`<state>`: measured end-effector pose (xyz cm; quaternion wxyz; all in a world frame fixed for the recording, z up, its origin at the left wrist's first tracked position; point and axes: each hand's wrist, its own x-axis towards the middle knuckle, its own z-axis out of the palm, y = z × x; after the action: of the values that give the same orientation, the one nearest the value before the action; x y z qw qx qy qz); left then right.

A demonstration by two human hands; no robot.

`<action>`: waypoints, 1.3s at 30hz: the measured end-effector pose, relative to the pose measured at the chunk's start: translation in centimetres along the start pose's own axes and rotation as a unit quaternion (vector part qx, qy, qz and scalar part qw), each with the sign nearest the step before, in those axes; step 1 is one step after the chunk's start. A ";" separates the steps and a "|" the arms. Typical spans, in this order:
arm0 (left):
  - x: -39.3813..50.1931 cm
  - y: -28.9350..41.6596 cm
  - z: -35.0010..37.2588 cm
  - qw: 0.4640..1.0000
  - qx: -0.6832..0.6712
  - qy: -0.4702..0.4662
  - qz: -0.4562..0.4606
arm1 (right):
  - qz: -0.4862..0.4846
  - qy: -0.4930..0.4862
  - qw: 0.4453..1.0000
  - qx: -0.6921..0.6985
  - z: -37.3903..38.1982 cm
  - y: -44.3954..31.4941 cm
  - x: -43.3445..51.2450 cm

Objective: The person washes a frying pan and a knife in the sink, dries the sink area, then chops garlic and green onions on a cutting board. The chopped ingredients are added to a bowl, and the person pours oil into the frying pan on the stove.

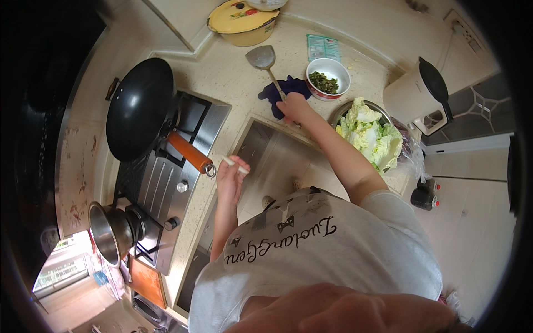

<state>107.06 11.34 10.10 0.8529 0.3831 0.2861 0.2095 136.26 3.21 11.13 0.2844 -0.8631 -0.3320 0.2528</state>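
My left hand [230,177] is raised near the wok's handle and holds a short white stick-like piece [237,165], whose kind I cannot tell. The fingers of my right hand [296,109] are round the handle of a metal wok spatula [261,57], over a dark blue cloth [272,93] on the counter. The black wok [139,108] with an orange wooden handle [189,153] sits on the gas hob. A white bowl [333,70] of chopped green bits stands just past my right hand. Beside my right forearm, a metal bowl [342,111] holds cabbage leaves [370,137].
A yellow enamel pot [250,31] with a lid and a green packet [322,48] are at the back. A cream kettle [410,95] stands right of the cabbage. A steel pot [112,233] sits on the other burner, near an orange-brown board [145,283].
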 end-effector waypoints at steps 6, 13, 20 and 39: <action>-1.4 0.6 -0.3 0.999 0.013 0.037 0.014 | -0.070 0.109 0.989 -0.073 -8.6 0.8 2.4; -2.5 1.4 -1.1 0.995 0.065 0.080 0.016 | 0.177 0.140 0.974 -0.020 -20.0 12.5 10.4; -2.5 1.6 -1.0 0.989 0.091 0.115 0.001 | 0.160 0.097 0.977 -0.100 -16.7 16.7 13.9; -2.4 1.6 0.1 0.987 0.122 0.102 0.030 | 0.097 0.158 0.784 0.592 -24.5 14.1 19.0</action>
<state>105.12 10.87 12.16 0.7597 0.4691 0.3831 0.2367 170.01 0.17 14.52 0.7621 -0.5807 0.0178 0.2858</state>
